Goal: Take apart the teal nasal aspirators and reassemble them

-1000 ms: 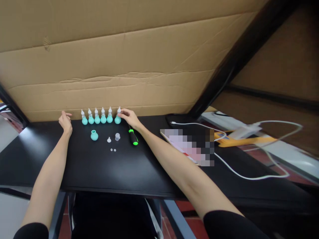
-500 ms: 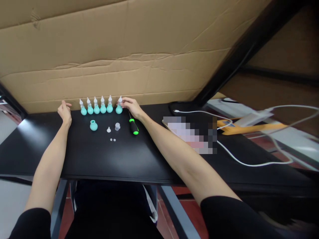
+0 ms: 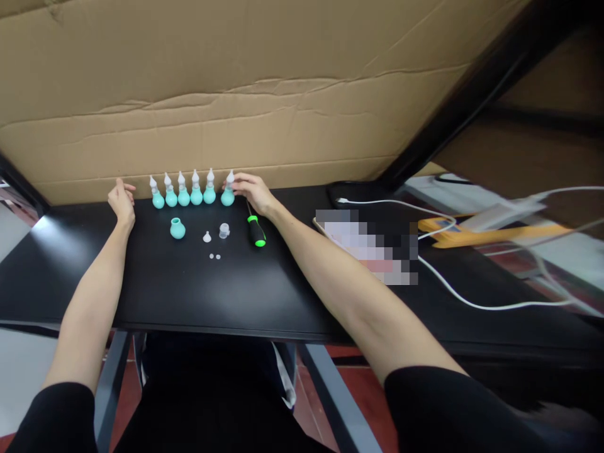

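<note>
Several teal bulbs with white tips (image 3: 183, 196) stand upright in a row at the back of the black table. My right hand (image 3: 252, 192) has its fingers round the rightmost bulb (image 3: 227, 197), which stands a little apart from the row. Left of the row is my left hand (image 3: 122, 201), holding nothing, its fingers partly spread. In front of the row lie a teal bulb without a tip (image 3: 178, 229), a small white cone (image 3: 207, 236), a clear cap (image 3: 224, 230) and two tiny discs (image 3: 214, 257). A green and black screwdriver (image 3: 257, 231) lies by my right wrist.
Behind the row rises a cardboard panel (image 3: 212, 132). Right of my right forearm lie a blurred-out flat object (image 3: 363, 245), a white cable (image 3: 472, 306) and a yellow strap-like item (image 3: 500, 236). A dark frame bar slants up at the right.
The whole view has shifted slightly, so the table and items sit higher in the picture. Otherwise both hands and the parts look nearly the same.
</note>
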The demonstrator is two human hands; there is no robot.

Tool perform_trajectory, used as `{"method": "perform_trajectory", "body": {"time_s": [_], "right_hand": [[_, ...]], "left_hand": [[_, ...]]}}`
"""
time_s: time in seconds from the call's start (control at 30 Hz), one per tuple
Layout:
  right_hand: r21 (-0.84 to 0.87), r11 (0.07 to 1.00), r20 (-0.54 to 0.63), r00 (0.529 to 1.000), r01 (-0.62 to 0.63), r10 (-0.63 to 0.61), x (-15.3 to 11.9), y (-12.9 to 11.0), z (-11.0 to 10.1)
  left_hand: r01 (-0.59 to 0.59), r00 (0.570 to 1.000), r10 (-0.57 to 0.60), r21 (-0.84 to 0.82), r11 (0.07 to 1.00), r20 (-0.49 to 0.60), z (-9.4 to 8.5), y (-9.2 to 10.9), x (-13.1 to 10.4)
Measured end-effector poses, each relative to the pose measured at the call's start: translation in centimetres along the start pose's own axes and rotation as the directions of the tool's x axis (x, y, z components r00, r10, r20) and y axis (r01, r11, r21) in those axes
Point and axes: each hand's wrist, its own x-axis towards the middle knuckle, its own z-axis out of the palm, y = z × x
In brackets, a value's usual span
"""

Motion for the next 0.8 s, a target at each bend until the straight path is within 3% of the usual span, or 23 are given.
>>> {"method": "perform_trajectory", "body": {"time_s": [0.8], "right_hand": [[0.003, 1.0, 0.009, 1.0, -0.011, 0.011, 0.21, 0.36, -0.58]], "left_hand": [[0.003, 1.0, -0.003, 0.001, 1.0, -0.004, 0.3, 0.22, 0.11]]}}
